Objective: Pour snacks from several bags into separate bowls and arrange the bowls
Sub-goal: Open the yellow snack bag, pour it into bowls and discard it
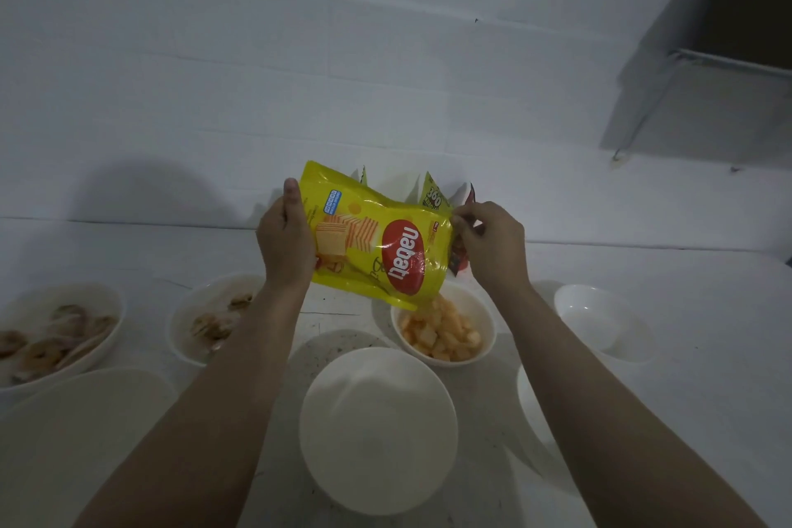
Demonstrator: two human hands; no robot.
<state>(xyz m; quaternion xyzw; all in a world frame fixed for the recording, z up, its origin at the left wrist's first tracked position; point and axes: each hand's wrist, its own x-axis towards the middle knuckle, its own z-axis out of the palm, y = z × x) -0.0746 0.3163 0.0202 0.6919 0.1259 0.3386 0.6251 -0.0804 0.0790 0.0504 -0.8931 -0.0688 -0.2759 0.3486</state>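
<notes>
A yellow Nabati wafer bag [377, 244] hangs tilted above the counter, its open mouth pointing down into a white bowl [484, 326] that holds several pale orange wafer cubes [441, 334]. My left hand [285, 244] grips the bag's closed end, thumb on the front. My right hand [488, 244] pinches the bag's edge near its mouth. Two white bowls with brown snacks sit to the left, one at the far left [103, 309] and one nearer the middle [184, 313], partly behind my left forearm.
An empty white bowl [377, 429] stands in front between my arms. Another empty bowl [591, 322] sits at the right, one [529, 403] is partly hidden under my right forearm, and a large one [77, 442] lies front left. More snack bags [435, 195] lean on the wall behind.
</notes>
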